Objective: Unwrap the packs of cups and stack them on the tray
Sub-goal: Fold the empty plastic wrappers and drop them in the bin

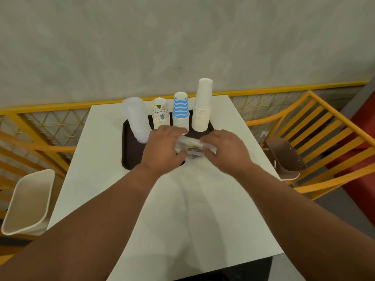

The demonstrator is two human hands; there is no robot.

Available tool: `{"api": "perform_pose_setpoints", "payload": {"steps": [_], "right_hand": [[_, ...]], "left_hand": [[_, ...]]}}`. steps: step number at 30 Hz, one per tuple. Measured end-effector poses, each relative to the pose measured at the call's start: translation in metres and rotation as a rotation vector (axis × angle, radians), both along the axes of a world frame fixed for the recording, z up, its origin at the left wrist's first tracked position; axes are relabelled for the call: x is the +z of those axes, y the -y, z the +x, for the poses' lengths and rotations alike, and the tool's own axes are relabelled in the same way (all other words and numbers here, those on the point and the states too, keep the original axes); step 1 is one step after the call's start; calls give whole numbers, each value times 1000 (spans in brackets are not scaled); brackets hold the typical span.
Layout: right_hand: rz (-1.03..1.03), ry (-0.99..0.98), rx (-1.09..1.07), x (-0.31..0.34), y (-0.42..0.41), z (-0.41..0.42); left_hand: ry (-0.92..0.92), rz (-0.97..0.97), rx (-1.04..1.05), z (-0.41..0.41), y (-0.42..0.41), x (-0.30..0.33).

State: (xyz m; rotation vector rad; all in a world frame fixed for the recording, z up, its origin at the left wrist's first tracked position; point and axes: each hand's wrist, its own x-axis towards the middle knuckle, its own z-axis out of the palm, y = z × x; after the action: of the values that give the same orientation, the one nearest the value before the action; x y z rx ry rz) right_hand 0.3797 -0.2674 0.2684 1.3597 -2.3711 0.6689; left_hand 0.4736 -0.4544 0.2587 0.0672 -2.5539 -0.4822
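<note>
A dark brown tray (129, 153) lies at the far middle of the white table (203, 209). On it stand upside-down stacks: clear plastic cups (136, 119), patterned paper cups (161, 113), blue-striped cups (181, 109) and a tall white stack (202, 106). My left hand (165, 148) and my right hand (224, 149) both grip a clear plastic-wrapped pack (189, 147) over the tray's near part. What is inside the wrap is blurred and mostly hidden by my fingers.
A cream bin (28, 201) stands left of the table. A brown basket (284, 157) sits on a yellow chair (328, 138) at the right. A yellow railing (50, 110) and a grey wall run behind the table.
</note>
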Motion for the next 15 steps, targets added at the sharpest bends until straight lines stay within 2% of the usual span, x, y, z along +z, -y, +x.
{"api": "perform_pose_setpoints", "payload": {"steps": [2, 4, 9, 11, 15], "right_hand": [[40, -13, 24, -29, -5, 16], [121, 18, 52, -65, -15, 33], [573, 241, 235, -143, -46, 75], [589, 234, 291, -155, -50, 86], [540, 233, 290, -168, -48, 98]], "left_hand": [[-3, -164, -92, 10, -4, -23], [62, -244, -136, 25, -7, -53], [383, -281, -259, 84, -10, -143], [448, -232, -273, 104, -8, -162], [429, -224, -275, 116, -6, -170]]}}
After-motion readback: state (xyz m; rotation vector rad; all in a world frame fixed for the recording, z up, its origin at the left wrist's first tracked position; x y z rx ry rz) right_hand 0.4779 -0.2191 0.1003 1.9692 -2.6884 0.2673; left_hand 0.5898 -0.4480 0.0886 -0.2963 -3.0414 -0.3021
